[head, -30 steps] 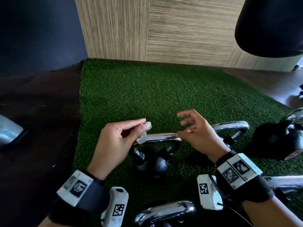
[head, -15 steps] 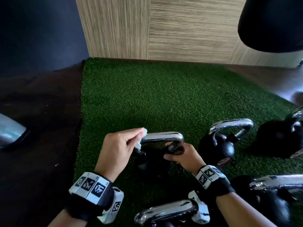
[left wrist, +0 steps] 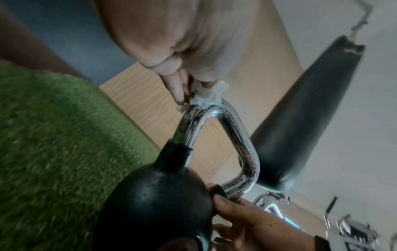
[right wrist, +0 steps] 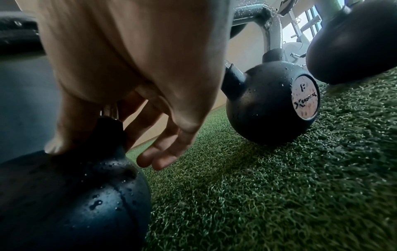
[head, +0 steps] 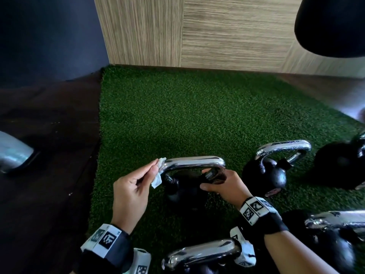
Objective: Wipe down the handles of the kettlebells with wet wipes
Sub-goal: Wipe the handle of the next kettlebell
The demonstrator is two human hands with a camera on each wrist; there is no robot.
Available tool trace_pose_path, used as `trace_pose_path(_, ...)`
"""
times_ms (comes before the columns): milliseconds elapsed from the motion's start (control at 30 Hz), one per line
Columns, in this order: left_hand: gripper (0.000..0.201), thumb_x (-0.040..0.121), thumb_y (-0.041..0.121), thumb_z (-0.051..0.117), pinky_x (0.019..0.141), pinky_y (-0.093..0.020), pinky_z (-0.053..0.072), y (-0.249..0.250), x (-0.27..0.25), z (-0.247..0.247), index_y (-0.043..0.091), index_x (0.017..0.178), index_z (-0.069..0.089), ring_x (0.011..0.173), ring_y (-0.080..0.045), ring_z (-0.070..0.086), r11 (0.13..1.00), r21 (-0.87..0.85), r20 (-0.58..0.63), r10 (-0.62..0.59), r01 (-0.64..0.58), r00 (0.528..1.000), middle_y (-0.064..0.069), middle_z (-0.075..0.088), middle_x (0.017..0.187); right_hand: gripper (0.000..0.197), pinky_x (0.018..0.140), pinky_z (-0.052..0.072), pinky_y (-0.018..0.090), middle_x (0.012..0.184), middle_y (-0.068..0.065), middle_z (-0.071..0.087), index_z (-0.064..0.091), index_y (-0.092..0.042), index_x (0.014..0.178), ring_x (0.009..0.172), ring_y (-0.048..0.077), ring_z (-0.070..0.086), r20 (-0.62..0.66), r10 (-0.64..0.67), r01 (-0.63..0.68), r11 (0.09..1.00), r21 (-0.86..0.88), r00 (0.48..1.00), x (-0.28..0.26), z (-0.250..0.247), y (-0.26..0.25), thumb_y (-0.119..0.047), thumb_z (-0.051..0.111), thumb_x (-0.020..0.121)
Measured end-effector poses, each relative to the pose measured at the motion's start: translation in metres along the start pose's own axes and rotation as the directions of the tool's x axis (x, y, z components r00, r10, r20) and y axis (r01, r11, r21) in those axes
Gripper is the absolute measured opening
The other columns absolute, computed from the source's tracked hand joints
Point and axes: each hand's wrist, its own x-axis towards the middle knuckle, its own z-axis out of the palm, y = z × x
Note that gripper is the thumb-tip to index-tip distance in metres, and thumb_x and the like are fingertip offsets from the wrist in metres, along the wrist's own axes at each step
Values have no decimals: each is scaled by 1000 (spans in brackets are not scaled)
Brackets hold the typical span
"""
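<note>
A black kettlebell with a chrome handle stands on green turf in the head view. My left hand pinches a small white wet wipe against the handle's left corner. In the left wrist view the crumpled wipe sits on the bend of the handle, held by my fingertips. My right hand grips the handle's right leg where it meets the ball. The right wrist view has my thumb and fingers on either side of the neck of the kettlebell.
Several more chrome-handled kettlebells stand close by: one to the right, another at the far right, and handles just below my wrists and at bottom right. A black punching bag hangs top right. Dark flooring borders the turf on the left.
My right hand dropped from open above the handle and took hold of its right leg. The left hand with the wipe stayed at the handle's left corner.
</note>
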Motion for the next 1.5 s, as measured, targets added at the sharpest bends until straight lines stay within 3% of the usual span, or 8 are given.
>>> trace_pose_path(433,23,89,28,74,93,-27,59,-39,-32,18,20,109,79,104,0,72,944,-2,-38,-328,329,944,13,77,106,38,81,49,7,95,-16,78,77,-35,100,91,-2,72,-43,-45,45,999,10,998,-2,3,0,-27,94,67)
trace_pose_path(700,23,85,41,79,72,-9,53,-26,-32,21,61,78,73,79,10,71,941,64,-6,-332,332,943,26,76,79,45,94,53,29,97,-15,78,75,-45,101,93,1,72,-13,-27,26,999,-40,1000,-3,0,-2,-39,94,61)
trace_pose_path(833,22,83,46,78,64,-5,48,-30,-16,24,33,100,81,73,11,69,936,120,-47,-328,332,943,24,77,81,53,93,55,32,92,-11,79,78,-40,96,95,9,73,13,29,-26,987,-157,1000,-8,-14,5,-50,94,47)
trace_pose_path(967,26,90,41,76,64,-2,43,-34,22,37,20,105,82,73,16,66,919,306,27,-268,248,963,12,80,87,37,57,45,8,62,-27,69,70,-56,67,57,-12,60,84,1,27,943,-333,996,-22,-26,3,-29,95,62)
trace_pose_path(1067,23,92,36,74,70,-21,56,-30,55,55,17,105,82,76,-1,72,905,388,166,-253,173,953,2,81,91,28,63,47,11,72,-18,74,77,-45,74,66,-10,63,206,-2,80,925,-371,979,-28,-20,-13,-20,88,72)
trace_pose_path(1200,21,95,34,70,51,-7,41,-27,78,77,17,99,82,52,5,56,891,435,357,-301,128,884,1,78,78,12,76,55,18,89,-9,79,82,-33,90,82,-1,70,288,-17,142,896,-420,957,-25,-6,-36,-24,83,81)
trace_pose_path(1367,24,104,23,57,97,-35,56,-31,79,66,15,114,77,102,-15,73,857,86,570,-461,508,680,-5,79,110,26,73,45,9,81,-24,70,71,-42,88,76,-9,63,85,-44,73,922,-380,995,2,-1,-38,-29,88,74)
trace_pose_path(1500,39,96,15,70,115,-31,44,-36,69,67,6,134,64,128,-8,60,940,206,514,-342,274,787,-4,65,137,45,99,54,40,112,-1,76,71,-22,119,104,21,71,228,103,-37,960,-277,968,14,4,-36,-31,86,77)
